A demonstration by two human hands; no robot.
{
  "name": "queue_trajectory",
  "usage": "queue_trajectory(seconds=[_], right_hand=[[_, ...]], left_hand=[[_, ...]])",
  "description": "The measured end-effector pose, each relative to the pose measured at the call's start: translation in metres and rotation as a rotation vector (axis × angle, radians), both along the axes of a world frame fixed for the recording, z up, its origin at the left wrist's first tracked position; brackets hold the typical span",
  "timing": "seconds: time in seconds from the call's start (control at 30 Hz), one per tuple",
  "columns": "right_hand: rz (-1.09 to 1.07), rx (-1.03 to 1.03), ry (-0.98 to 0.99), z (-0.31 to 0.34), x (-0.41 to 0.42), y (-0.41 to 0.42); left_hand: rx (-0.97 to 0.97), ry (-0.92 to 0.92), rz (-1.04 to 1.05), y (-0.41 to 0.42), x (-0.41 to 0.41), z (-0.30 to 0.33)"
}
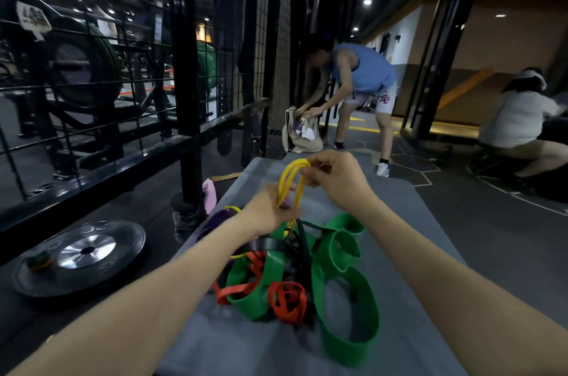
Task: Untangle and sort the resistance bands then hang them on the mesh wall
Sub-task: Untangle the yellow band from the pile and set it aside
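A yellow band (292, 178) is held up above a gray mat (399, 222) by both hands. Its looped top is pinched by the curled fingers of the right hand (333, 177), at about 12 o'clock from the tangle below. Lower down, the same band's strands are gripped by the left hand (270, 211), whose outline is blurred, so the exact lie of its fingers cannot be told. From the left hand the yellow band runs down into the pile.

The pile of resistance bands is spread on the mat at 6 o'clock from the hands. A wide green band (344, 298) is looped in large coils across the pile's right side, toward 4 o'clock. Red bands (287, 300) are twisted through the green one at the pile's near edge, and black bands (302, 243) are threaded through the middle. A purple band (219, 218) is seen at 9 o'clock from the pile, partly hidden by the left forearm.

The black mesh wall (255, 37) stands at 11 o'clock, well apart from the mat. A weight plate (83, 255) is laid flat on the floor at 9 o'clock. At 12 o'clock a person in a blue top (362, 71) is bent over a beige bag (302, 132), and a seated person in white (519, 117) is seen at 2 o'clock.
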State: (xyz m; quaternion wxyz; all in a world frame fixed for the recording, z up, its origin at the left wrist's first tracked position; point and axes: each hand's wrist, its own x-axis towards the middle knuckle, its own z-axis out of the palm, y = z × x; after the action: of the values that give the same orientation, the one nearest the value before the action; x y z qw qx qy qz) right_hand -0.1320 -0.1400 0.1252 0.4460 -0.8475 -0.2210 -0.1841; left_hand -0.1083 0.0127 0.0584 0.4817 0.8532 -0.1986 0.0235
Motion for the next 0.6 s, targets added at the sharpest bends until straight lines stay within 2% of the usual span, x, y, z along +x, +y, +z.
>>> queue_trajectory(seconds=[0.07,0.17,0.2,0.27,0.3,0.37,0.5,0.6], right_hand=[[0.030,0.055,0.012,-0.002,-0.001,0.004],[0.039,0.132,0.022,-0.008,0.000,0.005],[0.037,0.161,0.029,-0.011,0.000,0.002],[0.025,0.198,0.109,-0.024,0.004,-0.004],[0.015,0.172,0.173,-0.033,0.006,-0.005],[0.003,0.044,0.272,-0.053,0.007,-0.001],[0.115,-0.145,0.284,-0.074,0.007,0.026],[0.185,-0.207,0.265,-0.082,0.008,0.036]], left_hand=[[0.027,0.002,0.017,-0.012,0.001,-0.006],[-0.020,0.028,0.158,-0.014,-0.001,-0.008],[-0.102,0.049,0.188,-0.010,-0.003,-0.006],[-0.403,0.080,0.204,0.000,-0.008,0.004],[-0.540,0.089,0.207,0.006,-0.009,0.010],[-0.698,0.089,0.220,0.017,-0.011,0.022],[-0.731,0.114,0.214,0.030,-0.013,0.030],[-0.750,0.141,0.195,0.032,-0.013,0.026]])
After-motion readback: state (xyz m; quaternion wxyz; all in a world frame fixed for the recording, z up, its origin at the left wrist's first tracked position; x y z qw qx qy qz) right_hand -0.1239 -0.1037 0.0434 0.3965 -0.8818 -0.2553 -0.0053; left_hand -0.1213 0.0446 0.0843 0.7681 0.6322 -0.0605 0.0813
